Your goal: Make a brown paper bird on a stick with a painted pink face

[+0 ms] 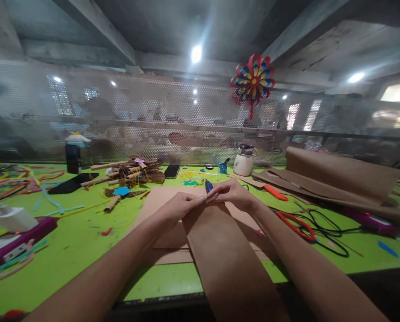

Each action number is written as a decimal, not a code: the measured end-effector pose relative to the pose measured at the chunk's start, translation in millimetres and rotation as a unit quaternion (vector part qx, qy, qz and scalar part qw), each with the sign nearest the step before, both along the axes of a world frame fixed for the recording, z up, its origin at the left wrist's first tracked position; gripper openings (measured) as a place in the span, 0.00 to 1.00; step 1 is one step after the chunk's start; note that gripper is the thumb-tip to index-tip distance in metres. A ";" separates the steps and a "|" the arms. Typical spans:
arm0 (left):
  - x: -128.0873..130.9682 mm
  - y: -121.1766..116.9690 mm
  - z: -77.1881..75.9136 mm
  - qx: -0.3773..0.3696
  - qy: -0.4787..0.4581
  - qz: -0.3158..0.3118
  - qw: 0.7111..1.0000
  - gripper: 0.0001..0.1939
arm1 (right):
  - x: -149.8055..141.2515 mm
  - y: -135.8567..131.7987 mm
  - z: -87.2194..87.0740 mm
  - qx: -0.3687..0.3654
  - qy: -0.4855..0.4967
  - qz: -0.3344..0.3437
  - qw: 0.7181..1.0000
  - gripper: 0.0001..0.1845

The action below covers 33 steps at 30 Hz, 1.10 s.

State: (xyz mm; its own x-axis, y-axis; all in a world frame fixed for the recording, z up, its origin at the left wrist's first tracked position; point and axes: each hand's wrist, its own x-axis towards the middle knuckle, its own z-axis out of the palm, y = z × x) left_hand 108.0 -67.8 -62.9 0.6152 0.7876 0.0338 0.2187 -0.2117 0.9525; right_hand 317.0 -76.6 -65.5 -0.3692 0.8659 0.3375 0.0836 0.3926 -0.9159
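Observation:
A long strip of brown kraft paper (226,255) runs from the near table edge up to both hands. My left hand (183,205) is closed on the left corner of its far end, thumb on top. Against the same end, my right hand (236,194) pinches the paper with bent fingers, close to the left fingertips. Just beyond the fingertips a small dark-blue pointed tip (208,185) shows; its lower part is hidden and I cannot tell its kind. Flat brown cardboard sheets (173,256) lie under the strip on the green table (166,286).
Orange-handled scissors (275,192) and black cable (334,230) lie right, before stacked brown paper (340,179). A white jug (243,162), a phone (172,171) and paper twigs (132,174) stand or lie behind. A purple power strip (42,230) is left.

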 end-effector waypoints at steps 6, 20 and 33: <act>-1.7 -2.4 -5.0 -0.051 -0.037 -0.024 0.998 0.21 | -2.7 -1.8 -0.1 0.002 -0.026 -0.002 1.000 0.11; 0.8 0.5 -3.4 0.120 0.046 -0.007 0.992 0.24 | 11.8 -4.7 9.5 -0.093 -0.026 0.057 0.994 0.16; 2.8 1.0 -3.1 0.215 0.091 -0.019 0.972 0.21 | -6.8 -4.0 3.0 -0.064 -0.053 -0.027 0.996 0.17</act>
State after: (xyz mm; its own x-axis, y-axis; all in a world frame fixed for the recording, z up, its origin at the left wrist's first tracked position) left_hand 110.9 -66.8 -66.0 0.6702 0.7016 0.2421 0.3597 -0.5924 0.7208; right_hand 310.2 -80.6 -62.6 -0.3485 0.9188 0.1855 0.1998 0.2662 -0.9430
